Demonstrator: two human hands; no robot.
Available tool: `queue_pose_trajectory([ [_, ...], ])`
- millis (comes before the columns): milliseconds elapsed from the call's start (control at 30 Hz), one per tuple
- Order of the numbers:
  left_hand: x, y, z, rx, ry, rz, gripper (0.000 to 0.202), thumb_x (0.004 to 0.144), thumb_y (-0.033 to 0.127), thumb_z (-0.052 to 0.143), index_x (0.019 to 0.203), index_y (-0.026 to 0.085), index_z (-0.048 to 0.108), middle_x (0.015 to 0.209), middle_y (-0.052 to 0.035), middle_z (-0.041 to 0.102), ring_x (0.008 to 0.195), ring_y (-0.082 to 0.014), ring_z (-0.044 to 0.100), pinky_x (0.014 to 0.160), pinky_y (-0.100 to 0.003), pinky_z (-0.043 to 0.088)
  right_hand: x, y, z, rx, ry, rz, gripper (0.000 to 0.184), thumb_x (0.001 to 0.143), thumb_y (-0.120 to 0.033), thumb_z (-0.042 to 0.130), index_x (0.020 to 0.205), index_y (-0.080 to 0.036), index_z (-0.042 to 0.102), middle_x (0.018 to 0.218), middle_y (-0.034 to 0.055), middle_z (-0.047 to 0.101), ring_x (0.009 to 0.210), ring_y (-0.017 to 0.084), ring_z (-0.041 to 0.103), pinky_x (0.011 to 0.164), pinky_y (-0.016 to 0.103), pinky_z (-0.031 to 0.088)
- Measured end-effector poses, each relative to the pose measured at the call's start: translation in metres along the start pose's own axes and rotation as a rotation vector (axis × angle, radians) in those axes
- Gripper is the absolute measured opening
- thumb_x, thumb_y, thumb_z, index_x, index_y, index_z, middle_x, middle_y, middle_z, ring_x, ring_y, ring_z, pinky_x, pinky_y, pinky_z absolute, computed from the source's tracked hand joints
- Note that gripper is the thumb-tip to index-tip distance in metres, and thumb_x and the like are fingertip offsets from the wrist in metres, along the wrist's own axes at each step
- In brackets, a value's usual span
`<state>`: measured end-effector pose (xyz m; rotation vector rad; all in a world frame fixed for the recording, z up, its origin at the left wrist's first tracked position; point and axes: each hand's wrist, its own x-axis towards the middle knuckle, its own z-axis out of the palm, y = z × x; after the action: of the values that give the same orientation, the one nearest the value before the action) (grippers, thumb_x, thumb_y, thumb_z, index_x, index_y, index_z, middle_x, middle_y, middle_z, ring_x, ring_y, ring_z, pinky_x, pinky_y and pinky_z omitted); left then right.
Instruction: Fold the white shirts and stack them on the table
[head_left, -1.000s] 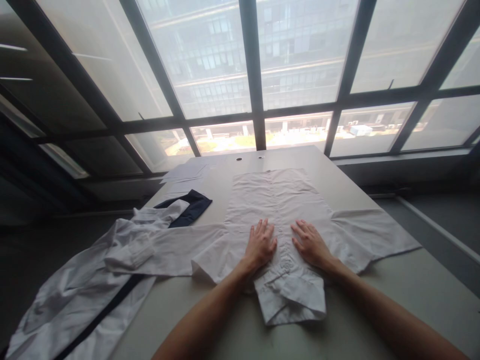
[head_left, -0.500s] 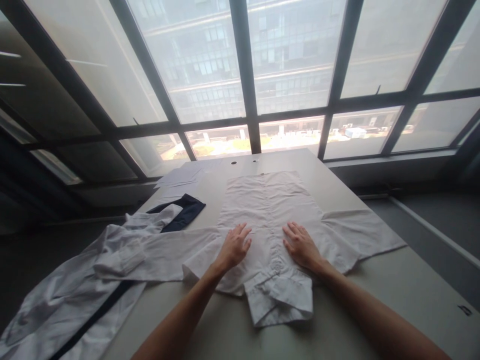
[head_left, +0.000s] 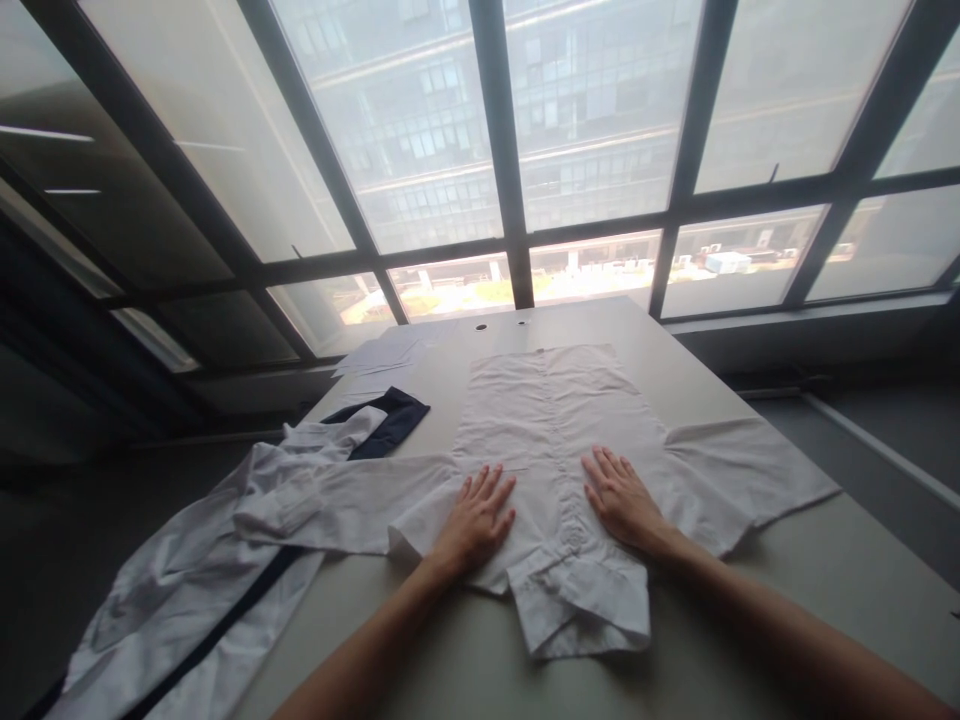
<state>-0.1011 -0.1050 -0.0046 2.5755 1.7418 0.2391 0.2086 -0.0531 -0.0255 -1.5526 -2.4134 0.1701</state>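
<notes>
A white shirt (head_left: 559, 410) lies spread on the table with its collar (head_left: 581, 605) toward me and its sleeves stretched to both sides. A gathered, wrinkled line runs down its middle. My left hand (head_left: 476, 520) rests flat on the cloth left of that line, fingers spread. On the other side of it, my right hand (head_left: 619, 495) also presses flat on the shirt, fingers stretched out. Neither hand grips the fabric. The shirt's left sleeve (head_left: 337, 505) reaches over a pile of other clothing.
Rumpled white garments (head_left: 180, 560) with a dark stripe hang over the table's left edge. Beside them is a dark navy cloth (head_left: 394, 420). Paper sheets (head_left: 379, 355) lie at the far left of the white table (head_left: 667, 375). Large windows (head_left: 600, 110) stand behind it.
My left hand has slid slightly toward me over the shirt, its fingers spreading more. The right hand stays flat in about the same place. The whole view has shifted a little.
</notes>
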Motion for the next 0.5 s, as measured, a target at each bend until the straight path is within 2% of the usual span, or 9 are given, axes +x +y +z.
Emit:
queue_pose_trajectory([
  [200, -0.032, 0.018, 0.000, -0.006, 0.003, 0.015, 0.058, 0.103, 0.041, 0.045, 0.159, 0.030, 0.033, 0.167, -0.0069, 0.025, 0.154, -0.0311, 0.020, 0.122, -0.056, 0.023, -0.040, -0.005, 0.008, 0.018, 0.027, -0.004, 0.056, 0.100, -0.031, 0.041, 0.154, -0.015, 0.043, 0.164, 0.0165, 0.031, 0.153, 0.031, 0.024, 0.122, 0.052, 0.019],
  [300, -0.036, 0.021, -0.001, -0.010, -0.017, 0.010, 0.058, 0.103, 0.042, 0.046, 0.158, 0.031, 0.034, 0.167, -0.0057, 0.024, 0.154, -0.0305, 0.019, 0.123, -0.055, 0.023, -0.042, -0.012, 0.000, 0.102, 0.080, 0.018, 0.053, 0.095, -0.025, 0.046, 0.146, -0.013, 0.052, 0.160, 0.0190, 0.038, 0.151, 0.034, 0.028, 0.121, 0.055, 0.021],
  [367, -0.035, 0.020, -0.001, -0.001, -0.026, 0.006, 0.058, 0.103, 0.042, 0.046, 0.159, 0.032, 0.033, 0.167, -0.0057, 0.023, 0.154, -0.0307, 0.019, 0.122, -0.056, 0.023, -0.031, -0.021, -0.009, 0.270, 0.144, -0.012, 0.049, 0.092, -0.022, 0.048, 0.139, -0.014, 0.060, 0.156, 0.0182, 0.045, 0.147, 0.032, 0.036, 0.120, 0.054, 0.026],
  [433, -0.033, 0.019, -0.001, 0.019, -0.028, 0.013, 0.058, 0.104, 0.043, 0.045, 0.159, 0.032, 0.031, 0.168, -0.0060, 0.021, 0.155, -0.0315, 0.018, 0.122, -0.057, 0.023, -0.010, -0.033, -0.017, 0.554, 0.171, -0.046, 0.043, 0.092, -0.025, 0.050, 0.130, -0.016, 0.066, 0.145, 0.0162, 0.057, 0.137, 0.029, 0.050, 0.114, 0.048, 0.040],
  [500, -0.033, 0.019, 0.000, 0.045, -0.025, 0.030, 0.058, 0.104, 0.042, 0.043, 0.160, 0.033, 0.029, 0.168, -0.0064, 0.020, 0.155, -0.0328, 0.017, 0.121, -0.058, 0.023, 0.013, -0.047, -0.022, 0.867, 0.066, -0.065, 0.038, 0.093, -0.030, 0.049, 0.121, -0.017, 0.071, 0.125, 0.0151, 0.071, 0.116, 0.027, 0.066, 0.097, 0.043, 0.054],
])
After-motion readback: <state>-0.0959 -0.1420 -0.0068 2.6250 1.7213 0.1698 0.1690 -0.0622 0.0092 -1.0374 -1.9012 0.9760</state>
